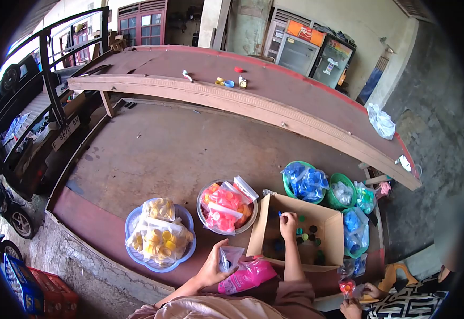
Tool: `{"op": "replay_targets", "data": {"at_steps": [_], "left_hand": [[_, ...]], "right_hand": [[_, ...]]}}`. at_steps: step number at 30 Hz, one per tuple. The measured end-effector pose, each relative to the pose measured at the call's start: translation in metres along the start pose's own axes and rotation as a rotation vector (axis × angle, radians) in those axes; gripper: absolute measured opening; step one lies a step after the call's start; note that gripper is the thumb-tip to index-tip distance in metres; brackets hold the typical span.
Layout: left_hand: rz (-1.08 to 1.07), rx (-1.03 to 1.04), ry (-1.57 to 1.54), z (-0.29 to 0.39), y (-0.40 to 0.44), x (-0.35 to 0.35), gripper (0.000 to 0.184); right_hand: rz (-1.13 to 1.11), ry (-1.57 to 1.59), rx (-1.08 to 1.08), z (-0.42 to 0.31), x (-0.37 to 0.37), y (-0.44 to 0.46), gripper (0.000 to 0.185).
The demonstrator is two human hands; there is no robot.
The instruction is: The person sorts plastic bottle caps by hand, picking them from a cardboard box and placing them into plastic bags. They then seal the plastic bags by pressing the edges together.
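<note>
My left hand (213,268) grips a clear plastic bag (231,257), held upright above a pink printed pack (253,276). What is inside the bag is hard to make out. My right hand (288,226) reaches into an open cardboard box (328,219), its fingers pinched on a small blue bottle cap (280,213). Loose green and black bottle caps (305,236) lie scattered on the bottom of the box, below and right of that hand. Part of the box floor is hidden by my right forearm.
A blue basket (130,235) holds bags of yellow caps; a metal bowl (203,190) holds pink and orange ones. Green baskets (328,187) with bagged caps stand behind and right of the box. Another person's hands (352,307) hold a small bag. A raised wooden shelf (274,109) crosses the back.
</note>
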State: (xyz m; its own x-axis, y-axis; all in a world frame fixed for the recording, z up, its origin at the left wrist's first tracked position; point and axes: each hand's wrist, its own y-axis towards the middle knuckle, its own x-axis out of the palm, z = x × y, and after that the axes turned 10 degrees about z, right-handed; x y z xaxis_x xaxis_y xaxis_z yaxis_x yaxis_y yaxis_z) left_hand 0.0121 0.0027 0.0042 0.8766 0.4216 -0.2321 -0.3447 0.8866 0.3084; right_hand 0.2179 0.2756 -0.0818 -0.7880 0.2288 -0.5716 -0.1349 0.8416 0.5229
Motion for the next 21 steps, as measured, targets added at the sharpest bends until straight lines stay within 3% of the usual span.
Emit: {"op": "replay_targets", "data": {"at_steps": [1, 2, 4, 7, 8, 11, 13, 15, 17, 19, 21], "left_hand": [[0.000, -0.013, -0.033, -0.001, 0.000, 0.000, 0.082], [-0.002, -0.029, -0.066, -0.002, -0.001, -0.001, 0.081], [-0.001, -0.054, -0.098, -0.002, -0.001, -0.001, 0.081], [0.005, -0.036, -0.085, -0.002, 0.000, 0.001, 0.082], [0.004, -0.005, -0.077, -0.002, 0.001, 0.001, 0.083], [0.020, 0.099, -0.007, 0.007, 0.005, 0.000, 0.083], [0.004, 0.007, -0.117, 0.002, 0.000, 0.004, 0.083], [-0.007, -0.063, -0.094, 0.008, -0.003, -0.001, 0.082], [-0.001, -0.080, -0.062, 0.011, -0.004, -0.004, 0.084], [-0.001, -0.078, -0.056, 0.011, -0.004, -0.005, 0.084], [0.003, -0.063, -0.049, 0.012, -0.003, -0.006, 0.084]], "right_hand": [[0.055, 0.162, -0.002, -0.004, -0.003, 0.005, 0.007], [-0.017, 0.411, 0.172, -0.044, -0.018, 0.004, 0.008], [-0.184, 0.749, 0.215, -0.115, -0.045, -0.007, 0.005], [-0.486, 0.567, -0.242, -0.179, -0.072, -0.019, 0.006], [-0.594, 0.600, -0.162, -0.196, -0.077, -0.028, 0.006], [-0.693, 0.451, -0.471, -0.214, -0.073, -0.045, 0.010], [-0.735, 0.458, -0.395, -0.221, -0.073, -0.048, 0.016], [-0.734, 0.543, -0.168, -0.207, -0.067, -0.044, 0.015], [-0.553, 0.467, -0.283, -0.172, -0.056, -0.027, 0.016], [-0.439, 0.456, 0.164, -0.133, -0.044, -0.014, 0.013], [-0.226, 0.199, 0.134, -0.073, -0.024, -0.001, 0.015]]}}
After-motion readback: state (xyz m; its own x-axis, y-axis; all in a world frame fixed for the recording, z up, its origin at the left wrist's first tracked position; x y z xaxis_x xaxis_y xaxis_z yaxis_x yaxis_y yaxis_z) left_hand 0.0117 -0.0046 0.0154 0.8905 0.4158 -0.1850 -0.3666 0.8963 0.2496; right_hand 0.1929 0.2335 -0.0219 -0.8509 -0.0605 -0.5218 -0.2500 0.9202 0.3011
